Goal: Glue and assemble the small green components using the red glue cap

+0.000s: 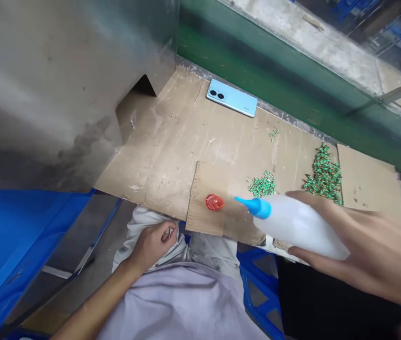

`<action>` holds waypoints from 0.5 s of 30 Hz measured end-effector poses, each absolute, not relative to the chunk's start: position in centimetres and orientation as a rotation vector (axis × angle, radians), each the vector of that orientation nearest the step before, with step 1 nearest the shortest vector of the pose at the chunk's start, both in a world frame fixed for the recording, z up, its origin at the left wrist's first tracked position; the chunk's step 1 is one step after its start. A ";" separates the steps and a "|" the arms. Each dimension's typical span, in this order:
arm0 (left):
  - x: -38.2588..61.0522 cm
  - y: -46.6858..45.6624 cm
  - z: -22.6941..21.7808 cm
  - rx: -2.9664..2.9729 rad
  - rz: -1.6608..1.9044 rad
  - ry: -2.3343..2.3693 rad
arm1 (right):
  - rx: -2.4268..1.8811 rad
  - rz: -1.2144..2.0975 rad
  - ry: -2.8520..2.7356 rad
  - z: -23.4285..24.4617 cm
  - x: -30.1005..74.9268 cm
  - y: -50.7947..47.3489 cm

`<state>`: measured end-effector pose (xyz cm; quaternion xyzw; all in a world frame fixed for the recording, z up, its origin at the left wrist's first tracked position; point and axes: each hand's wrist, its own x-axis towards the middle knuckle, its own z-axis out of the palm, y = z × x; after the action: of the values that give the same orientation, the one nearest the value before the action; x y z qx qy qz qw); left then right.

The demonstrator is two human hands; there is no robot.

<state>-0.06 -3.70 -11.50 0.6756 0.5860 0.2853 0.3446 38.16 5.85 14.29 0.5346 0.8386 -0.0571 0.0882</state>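
Note:
My right hand [359,245], blurred by motion, grips a white squeeze bottle [299,224] with a light-blue pointed nozzle [257,206]. The bottle is tilted on its side above the table's front edge, its tip pointing left. Just left of the tip, a small red cap-like dish [214,202] sits on a strip of cardboard [205,177]. My left hand [156,243] lies loosely curled over my lap, in front of the table edge; I see nothing between its fingers. A small heap of tiny green pieces [262,184] lies beyond the nozzle.
A larger green heap [324,174] lies to the right, beside another cardboard sheet [366,177]. A light-blue phone [232,98] rests near the back edge. A metal housing [62,94] stands at left. Blue plastic stool legs [260,283] and black fabric [328,297] are below.

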 end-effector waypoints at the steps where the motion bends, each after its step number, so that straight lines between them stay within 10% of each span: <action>1: -0.1 -3.6 -11.5 1.749 0.733 1.516 | 1.415 -0.227 2.539 14.1 37.5 5.4; 15: -0.3 -3.1 -11.3 1.661 0.730 1.477 | 0.937 -0.043 2.629 13.8 35.1 6.5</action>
<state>-0.26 -3.11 -11.27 0.6536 0.5812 0.2874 0.3905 35.12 6.47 13.77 0.3307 0.9274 -0.0150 0.1744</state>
